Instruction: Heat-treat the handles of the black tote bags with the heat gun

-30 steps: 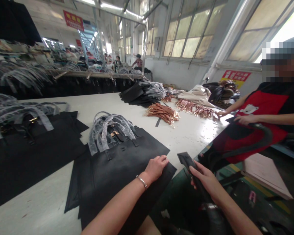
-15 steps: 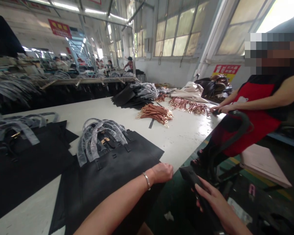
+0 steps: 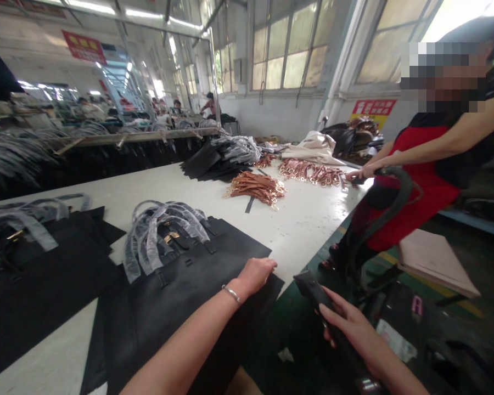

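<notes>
My left hand (image 3: 258,274), with a bracelet on the wrist, is closed at the right edge of a black bag panel (image 3: 214,274); its fingertips pinch at the edge, and what is between them is hidden. My right hand (image 3: 348,323) is wrapped round a black handheld tool (image 3: 313,291) with a wide flat nozzle, held beyond the table's edge just right of the panels. Plastic-wrapped handles (image 3: 164,230) with gold-coloured clasps lie on top of the black panels.
On the white table (image 3: 300,230) are brown straps (image 3: 255,189), a further black stack (image 3: 209,159) and more black bags (image 3: 45,269) at left. A person in a red apron (image 3: 420,186) stands at right, hands at the table's far edge. A pink-grey board (image 3: 436,258) is beside them.
My left hand has moved slightly left and up along the panel's edge, and a black corner now shows beneath it. The tool in my right hand has shifted slightly left. The view has turned a little.
</notes>
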Demonstrator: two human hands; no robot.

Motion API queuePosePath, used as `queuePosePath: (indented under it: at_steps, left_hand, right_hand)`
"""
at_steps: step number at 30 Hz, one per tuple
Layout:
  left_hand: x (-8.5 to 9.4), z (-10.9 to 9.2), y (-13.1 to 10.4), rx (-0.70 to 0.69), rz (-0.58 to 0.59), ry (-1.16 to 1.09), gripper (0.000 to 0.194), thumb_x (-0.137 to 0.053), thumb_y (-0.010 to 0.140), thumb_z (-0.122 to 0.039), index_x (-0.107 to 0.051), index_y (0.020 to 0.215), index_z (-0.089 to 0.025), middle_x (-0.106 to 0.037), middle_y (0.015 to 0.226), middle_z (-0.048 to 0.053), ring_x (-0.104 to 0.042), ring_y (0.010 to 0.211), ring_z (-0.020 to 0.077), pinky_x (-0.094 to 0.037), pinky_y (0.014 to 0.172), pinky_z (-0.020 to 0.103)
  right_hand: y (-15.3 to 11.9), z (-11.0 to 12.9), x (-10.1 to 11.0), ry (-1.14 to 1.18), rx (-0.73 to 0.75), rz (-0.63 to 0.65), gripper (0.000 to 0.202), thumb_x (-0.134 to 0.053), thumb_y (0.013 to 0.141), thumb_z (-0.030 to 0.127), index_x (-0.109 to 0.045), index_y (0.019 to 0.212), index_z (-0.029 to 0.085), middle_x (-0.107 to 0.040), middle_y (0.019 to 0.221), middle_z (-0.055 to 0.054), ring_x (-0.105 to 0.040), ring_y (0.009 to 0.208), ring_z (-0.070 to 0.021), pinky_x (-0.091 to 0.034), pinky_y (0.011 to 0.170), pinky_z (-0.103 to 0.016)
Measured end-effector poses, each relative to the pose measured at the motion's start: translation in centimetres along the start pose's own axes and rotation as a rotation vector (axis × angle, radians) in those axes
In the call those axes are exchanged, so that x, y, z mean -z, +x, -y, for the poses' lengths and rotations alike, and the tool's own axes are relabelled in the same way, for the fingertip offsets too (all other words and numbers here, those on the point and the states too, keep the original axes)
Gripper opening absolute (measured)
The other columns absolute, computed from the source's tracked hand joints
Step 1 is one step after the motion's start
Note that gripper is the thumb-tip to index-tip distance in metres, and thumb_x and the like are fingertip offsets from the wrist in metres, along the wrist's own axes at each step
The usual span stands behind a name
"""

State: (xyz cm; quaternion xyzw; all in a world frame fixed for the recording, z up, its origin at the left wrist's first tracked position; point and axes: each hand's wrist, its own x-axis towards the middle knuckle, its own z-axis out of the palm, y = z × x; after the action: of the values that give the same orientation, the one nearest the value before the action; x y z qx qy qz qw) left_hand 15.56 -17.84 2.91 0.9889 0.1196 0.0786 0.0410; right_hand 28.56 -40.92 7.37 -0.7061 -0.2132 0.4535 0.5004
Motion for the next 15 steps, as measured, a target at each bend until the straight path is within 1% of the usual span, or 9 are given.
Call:
queuePosePath:
  at_steps: [1,3,5,6,10,13,15]
  left_hand:
    - [0.3,0.2,-0.3,-0.041,0.011,0.001,0.017,-0.045,0.092,-0.011,-0.058,0.098,-0.020,-0.066,0.092,0.003,-0.065,0.080,0.0165,-0.050,0.066,0.025]
    - [0.6,0.0,-0.5,-0.170,0.046,0.042,0.014,-0.048,0.091,-0.012,-0.059,0.093,-0.020,-0.065,0.088,0.003,-0.065,0.076,0.0166,-0.049,0.062,0.024]
    - [0.6,-0.8,-0.2,-0.304,0.076,0.116,0.014,-0.048,0.090,-0.013,-0.060,0.086,-0.017,-0.064,0.083,0.005,-0.064,0.071,0.0177,-0.048,0.056,0.025]
    - [0.5,-1.4,0.0,-0.346,0.081,0.147,0.015,-0.047,0.091,-0.014,-0.060,0.084,-0.015,-0.062,0.080,0.006,-0.064,0.068,0.0182,-0.047,0.053,0.025]
    - [-0.6,-2.8,0.9,-0.433,0.067,0.216,0.024,-0.041,0.093,-0.017,-0.061,0.081,-0.011,-0.058,0.075,0.008,-0.060,0.060,0.0182,-0.043,0.044,0.026]
    - [-1.1,-2.9,1.0,-0.507,0.047,0.250,0.024,-0.039,0.092,-0.014,-0.061,0.080,-0.010,-0.055,0.076,0.009,-0.058,0.060,0.0174,-0.041,0.043,0.026]
    - [-1.1,-2.8,0.9,-0.521,0.034,0.250,0.023,-0.040,0.091,-0.012,-0.060,0.082,-0.010,-0.054,0.076,0.009,-0.057,0.061,0.0168,-0.041,0.043,0.026]
  right_hand:
    - [0.1,-0.1,0.0,-0.007,-0.007,0.007,0.083,-0.069,0.075,0.048,-0.032,0.142,0.016,-0.063,0.077,0.000,-0.057,0.049,-0.0135,-0.046,0.041,-0.024]
    - [0.4,-0.3,-0.1,-0.007,-0.014,0.011,0.083,-0.069,0.075,0.048,-0.032,0.142,0.017,-0.064,0.080,-0.001,-0.057,0.049,-0.0130,-0.046,0.041,-0.024]
    - [0.7,-0.5,-0.3,0.002,-0.013,0.010,0.082,-0.069,0.075,0.048,-0.033,0.142,0.017,-0.065,0.082,-0.002,-0.058,0.049,-0.0129,-0.046,0.041,-0.024]
    - [0.8,-0.6,-0.4,0.007,-0.010,0.011,0.082,-0.069,0.074,0.049,-0.033,0.141,0.017,-0.065,0.081,-0.002,-0.058,0.049,-0.0132,-0.046,0.041,-0.024]
    - [0.7,-0.4,-0.6,0.017,-0.008,0.004,0.084,-0.071,0.072,0.050,-0.036,0.140,0.017,-0.065,0.079,-0.001,-0.058,0.050,-0.0142,-0.046,0.041,-0.025]
    - [0.5,-0.4,-0.5,0.031,-0.019,-0.001,0.082,-0.071,0.073,0.050,-0.037,0.140,0.017,-0.064,0.081,-0.001,-0.058,0.050,-0.0139,-0.047,0.042,-0.025]
    - [0.6,-0.6,-0.3,0.043,-0.030,-0.003,0.082,-0.071,0.073,0.050,-0.036,0.140,0.018,-0.065,0.082,-0.002,-0.059,0.050,-0.0142,-0.047,0.042,-0.025]
